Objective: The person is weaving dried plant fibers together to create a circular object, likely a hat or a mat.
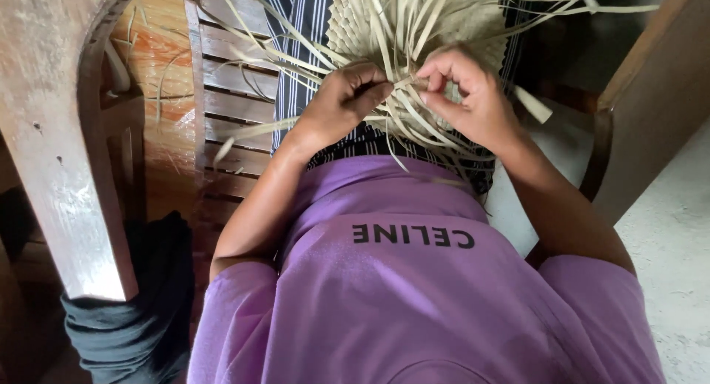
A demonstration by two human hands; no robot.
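Head view, looking down over the person's chest. A partly woven mat of pale palm-leaf strips point(414, 18) lies on the lap at 12 o'clock in the frame, its finished checkered portion toward the top and many loose strip ends point(414, 121) fanning out toward the body and to both sides. The left hand point(344, 103) is closed to a pinch, thumb and fingers gripping a few strips at the working edge. The right hand point(466, 92), touching the same edge just beside it at 1 o'clock, has its fingers curled and also nips a strip between thumb and forefinger; the two hands nearly meet. To plait well at this point, judging from the grip, one hand should hold the crossing tight while the other draws a single strip flat, without twisting, snug against its neighbour. Beneath the weave lies a dark striped cloth point(296, 14) over the lap. A purple shirt point(414, 280) fills 6 o'clock. A slatted wooden seat point(229, 95) extends at 10 o'clock, with a worn wooden post point(59, 132) at 9 o'clock.
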